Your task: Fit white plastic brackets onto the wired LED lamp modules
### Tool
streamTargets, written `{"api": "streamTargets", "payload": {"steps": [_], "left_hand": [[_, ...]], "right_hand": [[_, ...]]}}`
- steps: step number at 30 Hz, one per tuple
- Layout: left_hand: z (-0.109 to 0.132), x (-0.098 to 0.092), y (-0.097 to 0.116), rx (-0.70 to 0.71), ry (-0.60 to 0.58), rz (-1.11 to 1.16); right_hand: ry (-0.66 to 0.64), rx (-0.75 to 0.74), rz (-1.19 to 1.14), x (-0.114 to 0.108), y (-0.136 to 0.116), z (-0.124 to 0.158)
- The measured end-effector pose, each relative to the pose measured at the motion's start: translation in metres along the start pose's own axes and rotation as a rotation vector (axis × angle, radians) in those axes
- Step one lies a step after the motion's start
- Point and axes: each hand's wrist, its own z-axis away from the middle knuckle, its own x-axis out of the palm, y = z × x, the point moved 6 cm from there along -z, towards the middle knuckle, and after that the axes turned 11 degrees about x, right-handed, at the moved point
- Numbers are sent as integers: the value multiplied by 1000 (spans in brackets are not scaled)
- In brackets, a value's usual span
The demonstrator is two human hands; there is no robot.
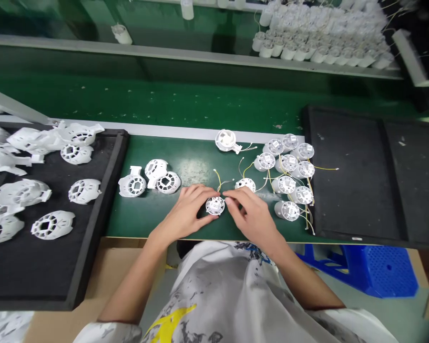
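Left of the wired white disc (215,206), perforated plastic housings (53,225) fill a black tray (117,157), and three more housings (155,176) lie nearer it. Your left hand (183,214) and right hand (252,221) hold the disc narrowly between them. Right of it, a cluster of wired units (288,210) remains, their small labels unreadable.

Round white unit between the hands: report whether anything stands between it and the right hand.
Nothing visible does. The right hand has its fingertips right at the white round unit, with no object between them. The left hand is close on its other side; its yellow wire runs away, beyond it.
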Motion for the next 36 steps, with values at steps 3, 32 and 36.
{"api": "streamTargets", "payload": {"steps": [3,32,36], "left_hand": [[-4,6,1,-42,30,6],[5,-17,14,212,226,-387],[4,-13,18,180,187,-423]], "right_hand": [[-27,57,-84,11,4,0],[-333,87,140,12,7,5],[-330,89,153,12,7,5]]}}
